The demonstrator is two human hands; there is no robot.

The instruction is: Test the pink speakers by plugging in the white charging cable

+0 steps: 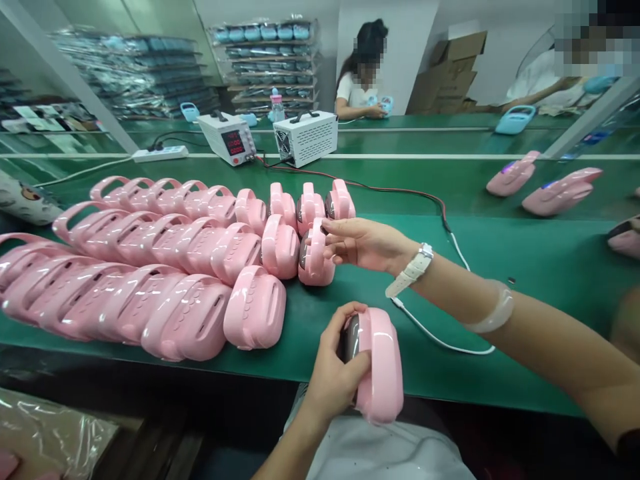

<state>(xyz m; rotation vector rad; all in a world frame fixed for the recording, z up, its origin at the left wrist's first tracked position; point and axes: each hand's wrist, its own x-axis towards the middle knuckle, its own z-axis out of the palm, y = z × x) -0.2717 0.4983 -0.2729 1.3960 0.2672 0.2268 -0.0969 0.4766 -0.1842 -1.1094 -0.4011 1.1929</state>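
Observation:
My left hand (335, 373) is closed around a pink portable speaker (385, 367), a rounded, handled case with a dark front panel. It is held upright at the table's near edge, with my thumb across its side. Above and beyond it, my right hand (363, 243) reaches left, fingers stretched out and apart. Its fingertips are at the handle of another pink speaker (317, 263) at the right end of a row; whether they touch it I cannot tell. Several similar pink speakers (187, 313) stand in three rows to the left.
A white cable (440, 340) lies on the green table (500, 253) under my right forearm. Two power supply boxes (305, 137) stand behind the rows. More pink speakers (563, 193) lie at the right. Across the table, a person (357, 93) handles blue devices.

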